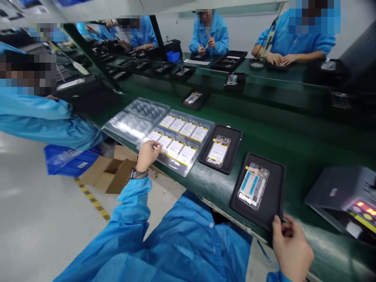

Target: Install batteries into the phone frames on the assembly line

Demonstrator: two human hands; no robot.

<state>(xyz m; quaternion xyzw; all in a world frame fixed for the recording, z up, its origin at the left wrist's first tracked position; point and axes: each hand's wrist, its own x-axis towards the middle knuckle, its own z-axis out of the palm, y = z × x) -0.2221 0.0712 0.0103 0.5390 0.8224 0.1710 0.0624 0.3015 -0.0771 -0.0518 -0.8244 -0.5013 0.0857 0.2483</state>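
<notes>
My left hand (149, 153) is over the near-left corner of a clear plastic tray (185, 171) that holds rows of white batteries (187, 155) with yellow-black edges. Its fingers are bent together; whatever is between them is hidden. My right hand (292, 244) grips the near-right corner of a black tray (274, 180). A phone frame (253, 186) with two blue strips and a yellow tab lies in that tray. Between the two trays stands another black tray (235, 145), where a phone frame (216, 161) has a white battery in it.
An empty-looking clear tray (132, 117) lies at the left. Further back on the green bench (264, 137) is another black tray (201, 102). A grey device with a red display (346, 196) stands right. Co-workers (217, 33) sit opposite; one person (38, 109) is left, near a blue bin (64, 162).
</notes>
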